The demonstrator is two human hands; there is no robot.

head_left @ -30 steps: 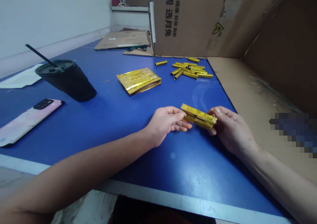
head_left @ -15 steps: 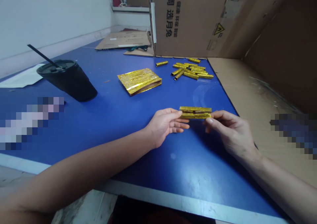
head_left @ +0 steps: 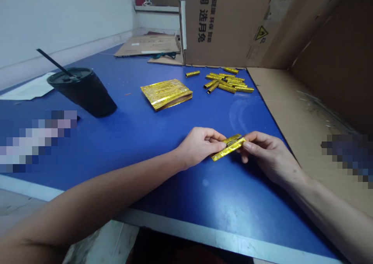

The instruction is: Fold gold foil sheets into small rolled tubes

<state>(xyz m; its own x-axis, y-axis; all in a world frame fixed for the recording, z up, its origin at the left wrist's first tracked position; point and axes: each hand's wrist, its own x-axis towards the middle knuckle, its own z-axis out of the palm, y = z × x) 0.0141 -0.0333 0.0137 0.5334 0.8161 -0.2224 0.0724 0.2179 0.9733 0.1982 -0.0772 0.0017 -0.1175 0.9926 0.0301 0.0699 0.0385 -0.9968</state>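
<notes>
Between my two hands, above the blue table, is a folded strip of shiny gold paper (head_left: 229,150), slanted with its right end higher and a gap along its length. My left hand (head_left: 201,145) pinches its left part between thumb and fingers. At the right end, the thumb and fingers of my right hand (head_left: 265,149) close on it. Beyond them lies a stack of flat gold paper sheets (head_left: 166,94). Several folded gold paper tubes (head_left: 229,83) are heaped to the right of that stack, and a single gold tube (head_left: 192,74) lies apart from the heap.
A black cup (head_left: 86,95) with a straw stands on the left of the blue table (head_left: 122,139), near a white sheet (head_left: 32,88). A large cardboard box (head_left: 227,27) rises at the back. Flat cardboard (head_left: 148,45) lies behind the stack. Cardboard (head_left: 279,104) also runs along the right.
The gold strip has turned from level to slanted, its left end now lower and nearer me. My left fingers, earlier stretched beneath it, have curled around it. The view has shifted slightly.
</notes>
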